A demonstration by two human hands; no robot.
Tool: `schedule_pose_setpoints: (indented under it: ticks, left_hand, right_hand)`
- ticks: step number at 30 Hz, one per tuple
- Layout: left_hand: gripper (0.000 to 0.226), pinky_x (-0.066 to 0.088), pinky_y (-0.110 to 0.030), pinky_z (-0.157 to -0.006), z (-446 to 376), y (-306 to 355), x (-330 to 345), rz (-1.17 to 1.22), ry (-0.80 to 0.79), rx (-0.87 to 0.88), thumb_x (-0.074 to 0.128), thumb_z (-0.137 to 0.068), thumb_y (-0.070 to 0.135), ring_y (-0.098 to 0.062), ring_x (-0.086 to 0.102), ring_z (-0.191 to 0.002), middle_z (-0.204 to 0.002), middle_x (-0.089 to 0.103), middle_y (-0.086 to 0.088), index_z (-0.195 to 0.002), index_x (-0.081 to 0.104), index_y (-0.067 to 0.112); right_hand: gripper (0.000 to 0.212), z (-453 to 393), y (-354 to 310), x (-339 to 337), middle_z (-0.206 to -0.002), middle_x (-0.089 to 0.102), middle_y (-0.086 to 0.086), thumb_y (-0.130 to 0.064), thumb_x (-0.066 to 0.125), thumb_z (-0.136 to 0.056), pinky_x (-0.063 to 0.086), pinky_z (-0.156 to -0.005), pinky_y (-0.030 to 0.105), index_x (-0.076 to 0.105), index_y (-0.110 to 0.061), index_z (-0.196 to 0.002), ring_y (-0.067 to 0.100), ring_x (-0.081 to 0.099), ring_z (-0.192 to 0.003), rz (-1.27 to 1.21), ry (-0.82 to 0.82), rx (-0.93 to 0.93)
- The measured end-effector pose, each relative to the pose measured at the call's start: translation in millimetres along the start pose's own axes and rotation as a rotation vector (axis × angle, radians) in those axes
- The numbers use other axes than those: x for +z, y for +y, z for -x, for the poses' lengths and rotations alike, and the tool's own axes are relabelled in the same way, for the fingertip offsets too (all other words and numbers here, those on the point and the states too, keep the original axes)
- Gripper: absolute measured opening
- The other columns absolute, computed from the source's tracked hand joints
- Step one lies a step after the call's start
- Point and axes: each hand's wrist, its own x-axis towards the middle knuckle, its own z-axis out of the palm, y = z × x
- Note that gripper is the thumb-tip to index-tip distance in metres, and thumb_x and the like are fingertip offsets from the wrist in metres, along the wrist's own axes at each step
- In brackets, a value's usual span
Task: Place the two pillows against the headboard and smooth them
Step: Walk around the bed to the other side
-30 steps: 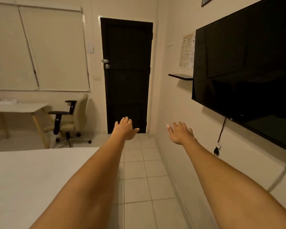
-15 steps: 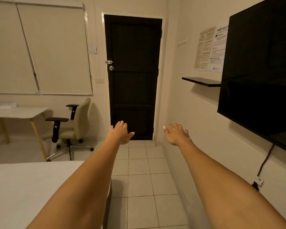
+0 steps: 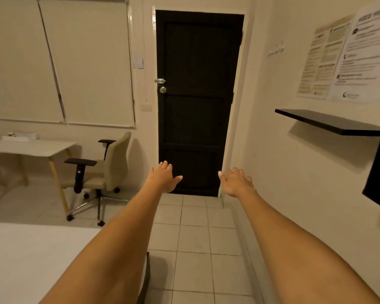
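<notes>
Both arms reach straight forward, bare and empty. The left hand (image 3: pixel 164 177) is spread flat with fingers loose, grasping nothing; the right hand (image 3: pixel 236 183) is likewise splayed and released, well apart from the left. Neither pillow nor the headboard shows in this view, so their look cannot be told. A white bed (image 3: pixel 31 260) corner lies at the lower left. Ahead stands a dark door (image 3: pixel 198 102). On the right wall, above a black shelf (image 3: pixel 331 121), posters (image 3: pixel 347 58) hang; one is headed "NEED HELP", its smaller print blurred.
</notes>
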Motion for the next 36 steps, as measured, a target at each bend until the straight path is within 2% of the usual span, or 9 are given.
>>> schedule_pose_setpoints:
  ticks: [7, 13, 16, 20, 26, 36]
  left_hand:
    - [0.074, 0.006, -0.048, -0.120, -123, -44, 20, -0.025, -0.024, -0.022, 0.029, -0.099, 0.052, -0.027, 0.002, -0.151, -0.163, 0.004, -0.010, -0.155, 0.008, 0.009]
    - [0.075, 0.007, -0.048, -0.121, -242, -77, 11, -0.031, -0.016, -0.005, 0.029, -0.098, 0.053, -0.026, 0.002, -0.151, -0.163, 0.004, -0.010, -0.154, 0.008, 0.009]
    - [0.075, 0.007, -0.048, -0.120, -297, -85, 4, -0.036, -0.003, 0.029, 0.029, -0.098, 0.054, -0.026, 0.002, -0.151, -0.163, 0.004, -0.009, -0.154, 0.008, 0.009]
    - [0.075, 0.006, -0.048, -0.120, -357, -83, 8, -0.029, -0.020, 0.073, 0.029, -0.098, 0.055, -0.027, 0.002, -0.151, -0.163, 0.003, -0.009, -0.154, 0.008, 0.010]
    - [0.075, 0.006, -0.048, -0.120, -447, -104, 17, -0.023, -0.040, 0.017, 0.030, -0.098, 0.054, -0.027, 0.002, -0.151, -0.163, 0.003, -0.010, -0.155, 0.008, 0.009]
    - [0.074, 0.005, -0.049, -0.122, -595, -156, 13, 0.008, -0.019, -0.180, 0.027, -0.099, 0.052, -0.027, 0.000, -0.151, -0.163, 0.002, -0.010, -0.155, 0.007, 0.009]
  right_hand:
    - [0.064, -120, -16, 31, -0.162, 0.016, 0.011, -0.050, 0.014, -0.101, 0.014, -0.119, 0.051, 0.019, -0.015, -0.154, 0.029, 0.010, -0.150, -0.009, -0.027, 0.008]
    - [0.064, -237, -44, 33, -0.162, 0.014, 0.010, -0.051, 0.015, -0.101, 0.011, -0.119, 0.051, 0.017, -0.017, -0.155, 0.029, 0.008, -0.150, -0.036, 0.002, 0.004]
    - [0.064, -287, -53, 36, -0.162, 0.014, 0.011, -0.052, 0.014, -0.101, 0.011, -0.119, 0.051, 0.017, -0.017, -0.155, 0.028, 0.007, -0.150, -0.056, 0.023, 0.010]
    - [0.065, -341, -52, 52, -0.162, 0.012, 0.011, -0.052, 0.012, -0.101, 0.010, -0.119, 0.050, 0.015, -0.017, -0.155, 0.028, 0.005, -0.151, -0.013, -0.036, 0.040]
    - [0.064, -444, -59, 65, -0.163, 0.008, 0.011, -0.052, 0.012, -0.101, 0.007, -0.120, 0.050, 0.012, -0.017, -0.155, 0.028, 0.003, -0.151, -0.004, -0.052, 0.010]
    - [0.064, -647, -95, 69, -0.163, 0.010, 0.011, -0.052, 0.014, -0.101, 0.006, -0.120, 0.050, 0.015, -0.018, -0.154, 0.027, 0.002, -0.151, 0.052, -0.086, -0.105]
